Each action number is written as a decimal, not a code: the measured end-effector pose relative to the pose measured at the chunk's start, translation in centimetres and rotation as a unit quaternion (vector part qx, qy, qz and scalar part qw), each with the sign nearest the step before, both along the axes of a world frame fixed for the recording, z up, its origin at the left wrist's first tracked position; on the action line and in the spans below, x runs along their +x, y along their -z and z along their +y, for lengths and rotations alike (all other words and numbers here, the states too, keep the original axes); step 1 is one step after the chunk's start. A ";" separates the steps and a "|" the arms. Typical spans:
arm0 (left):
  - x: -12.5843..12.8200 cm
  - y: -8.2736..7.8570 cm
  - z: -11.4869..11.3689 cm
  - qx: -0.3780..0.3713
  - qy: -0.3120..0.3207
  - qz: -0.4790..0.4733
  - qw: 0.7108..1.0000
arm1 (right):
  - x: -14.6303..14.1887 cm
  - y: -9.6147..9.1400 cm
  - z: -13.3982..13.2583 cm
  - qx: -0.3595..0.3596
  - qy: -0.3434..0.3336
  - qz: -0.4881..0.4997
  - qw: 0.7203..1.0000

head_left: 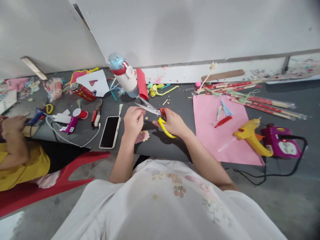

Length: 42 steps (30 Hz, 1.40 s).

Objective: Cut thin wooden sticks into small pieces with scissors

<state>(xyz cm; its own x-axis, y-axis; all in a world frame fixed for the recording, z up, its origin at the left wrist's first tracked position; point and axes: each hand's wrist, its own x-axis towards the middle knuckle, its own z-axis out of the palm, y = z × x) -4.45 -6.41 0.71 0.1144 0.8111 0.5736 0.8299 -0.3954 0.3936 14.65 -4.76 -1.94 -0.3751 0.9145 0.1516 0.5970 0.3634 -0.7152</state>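
My right hand [173, 122] grips a pair of scissors [163, 124] with one yellow and one red handle loop. Their blades are spread and point left, toward my left hand [133, 120]. The left fingers are pinched together near the blade tips; whatever they hold is too small or hidden to make out. Under my left wrist, partly covered, lies a small pinkish piece with a scalloped, cream-coloured edge [142, 136]. Just left of that hand a phone [110, 132] lies face up on the grey table, with a pale tassel [120, 109] at its top corner.
On the right, a yellow glue gun [247, 133] rests on pink paper [207, 133] beside a purple power box [281, 141]. Behind my hands stand a water bottle [126, 80] and a red card [142, 83]. A co-worker's arm [15, 143] is at far left, near a red can [82, 91].
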 end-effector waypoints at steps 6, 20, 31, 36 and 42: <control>-0.3 0.0 -0.1 -0.015 0.008 0.027 1.000 | 0.0 -0.3 0.0 -0.035 -0.004 -0.006 0.999; -1.4 -1.0 0.3 -0.070 0.024 -0.007 0.997 | 0.4 -0.7 0.4 -0.148 -0.117 0.079 0.979; -1.7 -2.3 0.9 -0.122 0.042 0.015 0.991 | 0.4 -0.6 0.4 -0.169 -0.097 0.088 0.977; -1.7 -2.8 1.5 -0.133 0.032 0.034 0.990 | 0.1 -0.5 0.3 -0.189 -0.079 0.105 0.973; -1.8 -3.2 2.1 -0.145 0.046 0.057 0.987 | 0.0 0.0 0.4 -0.200 -0.076 0.113 0.970</control>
